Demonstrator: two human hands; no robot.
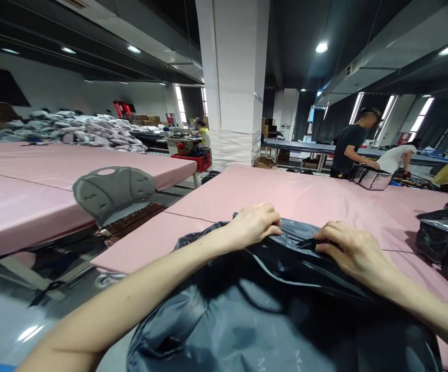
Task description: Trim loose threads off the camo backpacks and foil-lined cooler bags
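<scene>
A dark grey padded garment [247,310] lies in front of me over the near edge of a pink-covered table [293,194]. My left hand [252,225] is closed in a fist on the garment's far edge, fingers curled over the fabric. My right hand [353,248] pinches the same edge a little to the right, fingers pressed together near a thin pale seam line. Both forearms stretch across the garment.
A grey chair back [113,192] stands in the gap beside a second pink table [53,170]. Dark bagged bundles [444,243] sit at the right. A white pillar [233,82] rises behind. Other people [350,147] work at far tables. Piled garments [88,132] lie at back left.
</scene>
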